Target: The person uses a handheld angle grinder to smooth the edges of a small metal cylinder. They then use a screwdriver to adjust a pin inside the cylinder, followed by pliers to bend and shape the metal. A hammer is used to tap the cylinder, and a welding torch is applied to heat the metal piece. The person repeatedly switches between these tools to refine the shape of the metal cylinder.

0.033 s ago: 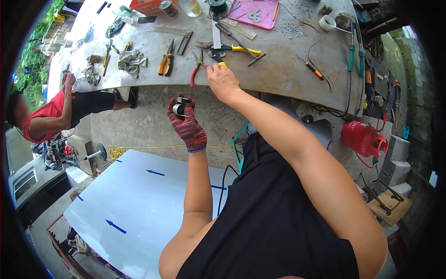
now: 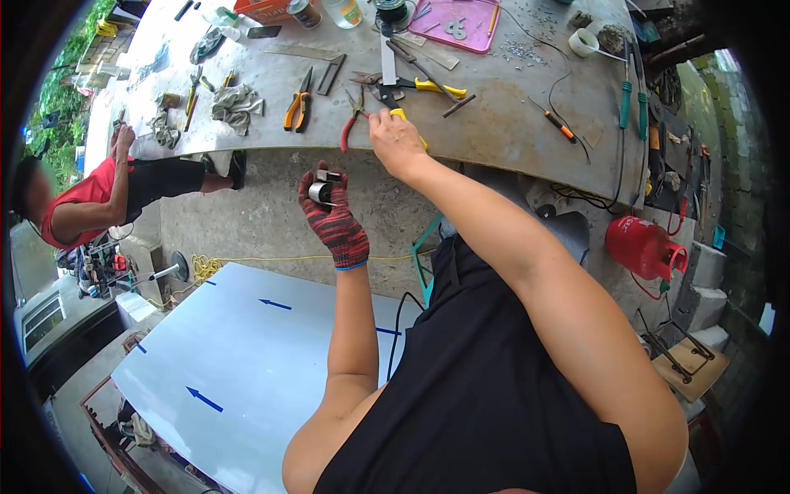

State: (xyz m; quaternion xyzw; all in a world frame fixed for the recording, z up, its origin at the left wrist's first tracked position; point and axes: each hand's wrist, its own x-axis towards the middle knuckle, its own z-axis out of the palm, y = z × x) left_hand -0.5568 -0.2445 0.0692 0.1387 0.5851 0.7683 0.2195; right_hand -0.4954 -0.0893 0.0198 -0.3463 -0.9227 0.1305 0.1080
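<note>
My left hand [image 2: 336, 222], in a red and black knit glove, is raised in front of me and holds a small black and silver metal cylinder [image 2: 321, 192]. My bare right hand [image 2: 397, 142] reaches to the front edge of the grey metal workbench [image 2: 510, 132], its fingers closed on a yellow-handled tool [image 2: 398, 114], most of it hidden by the hand. Red-handled pliers [image 2: 352, 122] lie just left of that hand. Orange-handled pliers [image 2: 298, 103] lie further left, and yellow-handled snips [image 2: 432, 85] just behind.
Another person in a red shirt [image 2: 74, 206] crouches at the bench's left end. A white sheet with blue arrows [image 2: 239, 354] lies below my left arm. A red gas cylinder [image 2: 646, 247] stands to the right. A pink tray [image 2: 461, 20] and green screwdrivers [image 2: 627, 95] lie on the bench.
</note>
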